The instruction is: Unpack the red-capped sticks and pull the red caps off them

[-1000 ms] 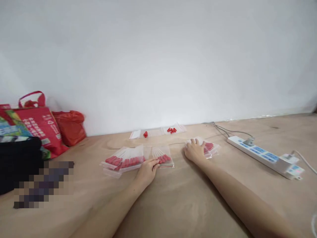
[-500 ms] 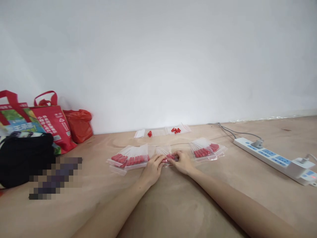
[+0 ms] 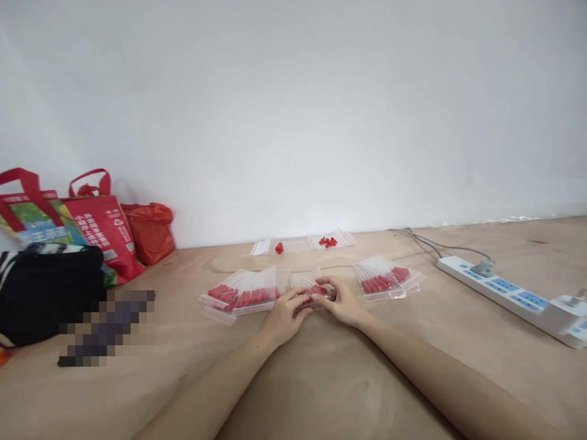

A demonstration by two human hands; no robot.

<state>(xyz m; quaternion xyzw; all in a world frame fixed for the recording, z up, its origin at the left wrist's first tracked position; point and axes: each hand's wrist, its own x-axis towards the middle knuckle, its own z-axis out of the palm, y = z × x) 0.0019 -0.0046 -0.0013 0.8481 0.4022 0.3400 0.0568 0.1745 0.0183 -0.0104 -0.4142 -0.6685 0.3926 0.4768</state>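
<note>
One bare left hand [image 3: 288,315], one bare right hand [image 3: 343,302]. Three front bunches of clear flat plastic bags [image 3: 373,267] with red bits [image 3: 376,283] inside; bag count unclear. One back row of clear bags [image 3: 297,245], two red clumps [image 3: 328,242]. One long white power strip [image 3: 495,294]. One crinkly red plastic bag [image 3: 149,233].

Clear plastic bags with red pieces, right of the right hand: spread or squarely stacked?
Spread: the clear plastic bags overlap, their right edges stepped past one another.
</note>
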